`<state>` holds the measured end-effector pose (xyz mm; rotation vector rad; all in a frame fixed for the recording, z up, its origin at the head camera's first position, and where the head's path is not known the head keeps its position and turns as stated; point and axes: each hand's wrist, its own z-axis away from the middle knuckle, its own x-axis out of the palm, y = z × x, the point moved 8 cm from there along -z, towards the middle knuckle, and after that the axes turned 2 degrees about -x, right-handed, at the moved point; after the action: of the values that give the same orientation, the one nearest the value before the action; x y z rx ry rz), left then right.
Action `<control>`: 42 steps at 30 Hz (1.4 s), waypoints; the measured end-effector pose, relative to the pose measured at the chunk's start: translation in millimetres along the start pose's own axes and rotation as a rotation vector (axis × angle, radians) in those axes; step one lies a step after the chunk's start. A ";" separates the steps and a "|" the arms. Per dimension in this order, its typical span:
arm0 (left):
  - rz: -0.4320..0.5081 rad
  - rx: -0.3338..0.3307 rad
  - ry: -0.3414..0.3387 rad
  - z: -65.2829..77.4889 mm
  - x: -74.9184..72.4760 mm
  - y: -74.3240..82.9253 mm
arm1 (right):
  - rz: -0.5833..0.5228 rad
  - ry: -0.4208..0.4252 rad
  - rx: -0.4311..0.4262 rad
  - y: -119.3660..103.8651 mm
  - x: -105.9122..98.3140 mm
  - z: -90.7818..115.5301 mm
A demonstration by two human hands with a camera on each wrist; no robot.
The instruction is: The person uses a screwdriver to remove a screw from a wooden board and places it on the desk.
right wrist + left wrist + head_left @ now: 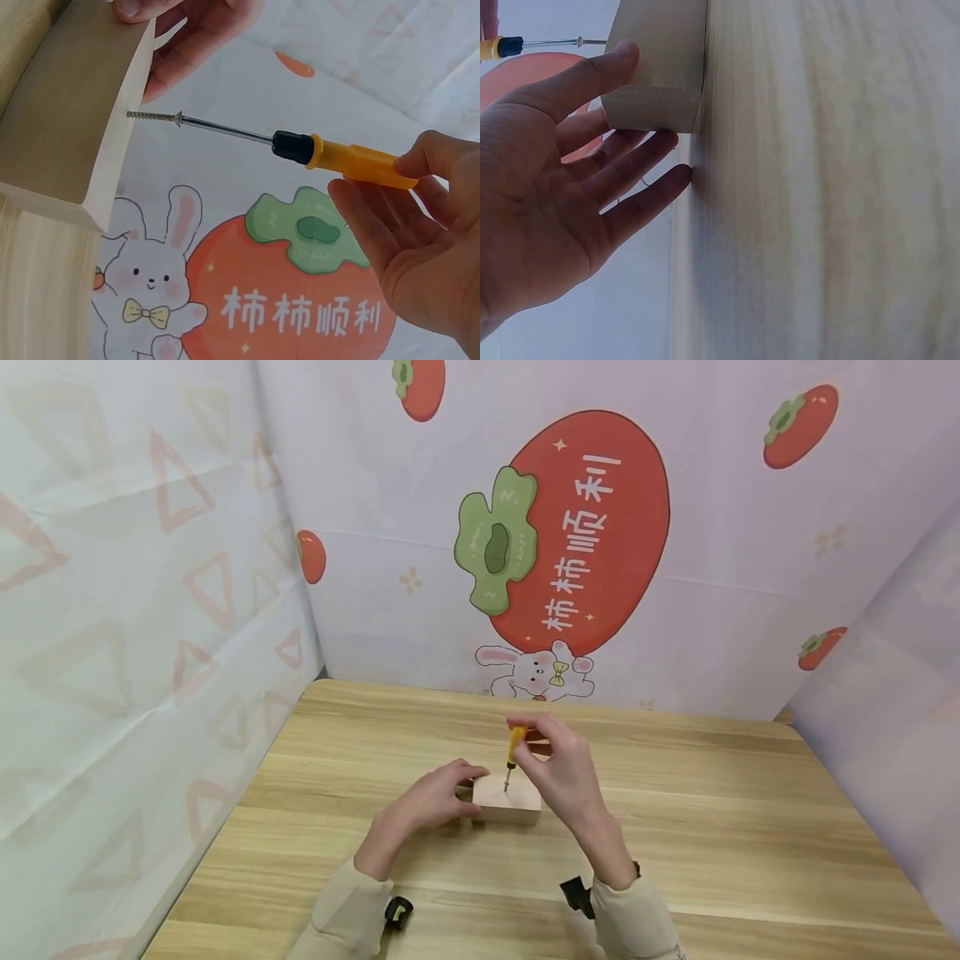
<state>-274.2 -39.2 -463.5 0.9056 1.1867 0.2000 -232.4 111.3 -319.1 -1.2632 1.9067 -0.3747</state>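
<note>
A pale wooden block lies on the table. My left hand grips its left end, with the thumb on the near side face and fingers round the end and far side. A screw stands upright in the block's top, most of its thread showing above the wood. My right hand pinches the yellow handle of a screwdriver between thumb and fingers. The screwdriver's metal shaft meets the screw head, in line with the screw and leaning slightly in the head view.
The wood-grain table reaches out on both sides of the block. A printed cloth with persimmons and a rabbit hangs behind the table's back edge. Another patterned cloth stands along the left side. Black straps with cameras sit at both wrists.
</note>
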 end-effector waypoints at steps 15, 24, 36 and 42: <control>-0.008 -0.008 0.002 -0.5 1.3 -1.8 | 0.091 -0.011 -0.062 -2.2 2.8 -1.3; -0.003 -0.008 0.001 -0.7 -0.1 -1.0 | 0.064 -0.058 -0.088 -1.0 2.9 -1.5; 0.005 -0.003 0.010 -1.0 -0.3 -0.7 | 0.040 -0.017 -0.039 5.2 4.8 1.2; 0.000 -0.001 0.010 -0.5 -0.4 -0.9 | 0.043 -0.034 -0.033 3.1 3.9 -0.4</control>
<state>-275.0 -39.8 -463.8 0.9049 1.1957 0.2057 -235.3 109.3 -322.5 -1.2404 1.9158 -0.2985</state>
